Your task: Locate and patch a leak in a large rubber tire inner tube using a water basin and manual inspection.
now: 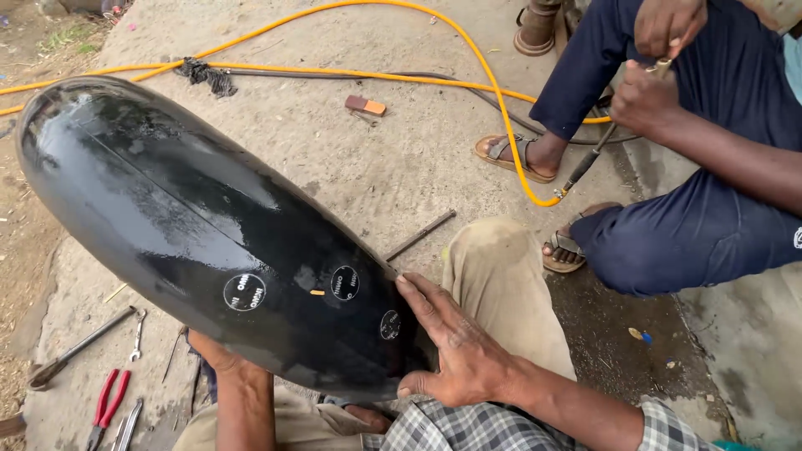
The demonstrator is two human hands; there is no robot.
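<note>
A large black rubber inner tube (192,217), inflated and glossy, lies across my lap and stretches toward the upper left. My right hand (451,342) is spread flat on its near end, fingers gripping the rim. My left hand (213,351) is under the tube's lower edge, mostly hidden, holding it up from beneath. Round white stamps (245,292) mark the tube's side.
Another person in dark blue trousers (685,225) squats at the right, both hands on an air nozzle (660,67) fed by a yellow hose (351,75). Red-handled pliers (107,399), a wrench (138,332) and a metal bar (79,347) lie on the concrete at lower left. A thin rod (422,234) lies mid-ground.
</note>
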